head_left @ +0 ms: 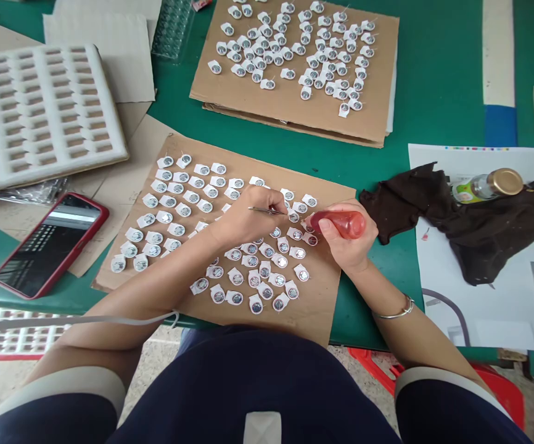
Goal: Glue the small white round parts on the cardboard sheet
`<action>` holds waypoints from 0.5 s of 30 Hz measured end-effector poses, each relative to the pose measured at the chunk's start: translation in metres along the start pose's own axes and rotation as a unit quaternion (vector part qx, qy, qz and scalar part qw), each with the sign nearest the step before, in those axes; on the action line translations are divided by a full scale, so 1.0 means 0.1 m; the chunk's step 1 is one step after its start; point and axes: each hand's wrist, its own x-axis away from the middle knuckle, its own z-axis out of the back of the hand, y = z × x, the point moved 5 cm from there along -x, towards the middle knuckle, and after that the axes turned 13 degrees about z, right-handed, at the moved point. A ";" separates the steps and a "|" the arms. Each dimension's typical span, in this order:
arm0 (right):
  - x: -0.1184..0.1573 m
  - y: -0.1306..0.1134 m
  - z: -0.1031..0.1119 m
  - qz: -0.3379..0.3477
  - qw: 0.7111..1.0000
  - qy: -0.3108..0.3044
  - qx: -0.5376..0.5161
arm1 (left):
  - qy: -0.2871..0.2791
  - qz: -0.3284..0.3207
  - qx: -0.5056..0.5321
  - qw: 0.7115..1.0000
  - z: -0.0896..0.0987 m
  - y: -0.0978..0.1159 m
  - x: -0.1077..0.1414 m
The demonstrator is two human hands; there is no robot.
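Observation:
My left hand (254, 213) is closed round a thin metal tool (267, 211), whose tip points right at a small round piece with a white tab (293, 216). Facing it, my right hand (353, 243) grips a red squeeze bottle (343, 223), its narrow end directed left toward the same group of pieces. Both hands are above a brown cardboard sheet (327, 308) that carries rows of these silver-centred pieces. Whether the tool or the bottle touches a piece is too small to tell.
Another cardboard stack (364, 126) with similar pieces lies at the back. A white slotted tray (40, 114) and a red-cased phone (52, 243) are at left. At right, a dark cloth (480, 234) and a glass jar (486, 185) rest on white paper (493, 314).

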 end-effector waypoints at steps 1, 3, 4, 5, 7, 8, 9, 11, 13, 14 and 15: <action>0.00 0.00 0.00 0.002 1.000 0.001 -0.004 | 0.000 -0.001 0.000 1.000 0.00 0.00 0.00; 0.00 -0.01 0.00 0.004 1.000 0.002 -0.009 | -0.001 -0.006 0.001 1.000 0.00 0.00 0.00; 0.00 -0.01 0.00 0.005 1.000 0.002 -0.009 | 0.001 -0.007 0.002 1.000 0.00 -0.01 0.00; 0.00 -0.01 0.00 0.005 1.000 0.002 -0.009 | 0.002 -0.009 0.003 1.000 0.00 -0.01 0.00; 0.00 -0.01 -0.01 0.006 1.000 0.002 -0.009 | 0.004 -0.010 0.006 1.000 0.00 -0.02 0.00; 0.00 -0.01 -0.01 0.005 1.000 0.003 -0.010 | 0.004 -0.009 0.008 1.000 0.00 -0.02 0.00; 0.00 -0.01 -0.01 0.004 1.000 0.003 -0.012 | 0.003 -0.009 0.010 1.000 0.00 -0.02 0.00; 0.01 -0.01 -0.01 0.003 1.000 0.002 -0.016 | 0.002 -0.009 0.011 1.000 -0.01 -0.03 -0.01; 0.01 -0.01 -0.02 0.001 1.000 -0.002 -0.014 | 0.002 -0.009 0.010 1.000 -0.01 -0.02 -0.01; 0.01 -0.01 -0.02 -0.001 1.000 -0.005 -0.012 | 0.002 -0.009 0.010 1.000 -0.01 -0.02 -0.01; 0.01 -0.01 -0.02 -0.004 1.000 -0.008 -0.012 | 0.003 -0.008 0.009 1.000 -0.01 -0.02 -0.01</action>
